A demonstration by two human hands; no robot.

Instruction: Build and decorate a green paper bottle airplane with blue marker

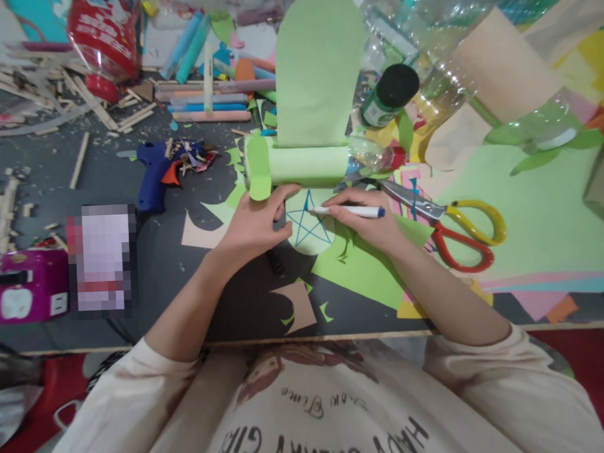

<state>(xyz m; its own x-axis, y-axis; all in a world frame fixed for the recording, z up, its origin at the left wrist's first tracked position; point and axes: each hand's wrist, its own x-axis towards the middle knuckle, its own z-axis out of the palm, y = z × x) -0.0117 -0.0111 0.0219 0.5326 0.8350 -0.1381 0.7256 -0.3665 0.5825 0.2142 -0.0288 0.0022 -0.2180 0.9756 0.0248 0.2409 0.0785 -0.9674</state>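
Observation:
A pale green paper disc (307, 243) with a blue five-pointed star on it lies at the centre. My right hand (369, 217) grips a white marker (359, 211) with a blue end, its tip at the star's upper point, where a small patch is filled in blue. At the disc's left edge my left hand (256, 222) rests with thumb and forefinger apart, the other fingers curled. Its forefinger touches the lower side of a plastic bottle wrapped in green paper (309, 165), lying sideways. A long round-ended green paper piece (320, 65) extends behind the bottle.
Scissors (444, 213) with red and yellow handles lie right of my right hand. A blue glue gun (154, 169) lies at left, near a purple box (31, 285). Markers (209, 107), wood sticks, paper scraps, a black-capped jar (391, 92) and clear plastic bottles crowd the back.

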